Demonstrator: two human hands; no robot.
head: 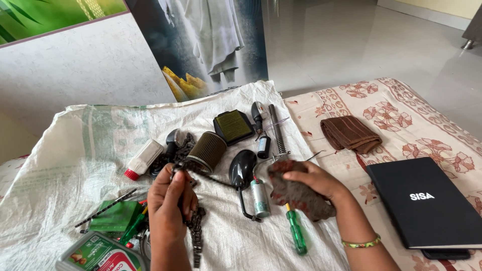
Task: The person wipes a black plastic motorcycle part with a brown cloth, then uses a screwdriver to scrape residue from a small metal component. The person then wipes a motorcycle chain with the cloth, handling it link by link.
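My left hand [170,200] grips a dark greasy drive chain [196,231], lifted off a white woven sack [75,150]; the chain stretches right toward my right hand and hangs down below my left fist. My right hand [314,180] holds a dirty reddish-brown rag [296,193] bunched around the chain's other end. Beneath the hands lie a black rear-view mirror [242,168], a small silver cylinder [260,198] and a green-handled screwdriver [296,233].
On the sack lie a round air filter [208,150], a flat rectangular filter [233,126], a white bottle with a red cap [143,159], a spring rod [276,130], a green box [116,217] and an oil can [98,256]. A black book [427,200] and a folded brown cloth [350,133] rest on the floral sheet.
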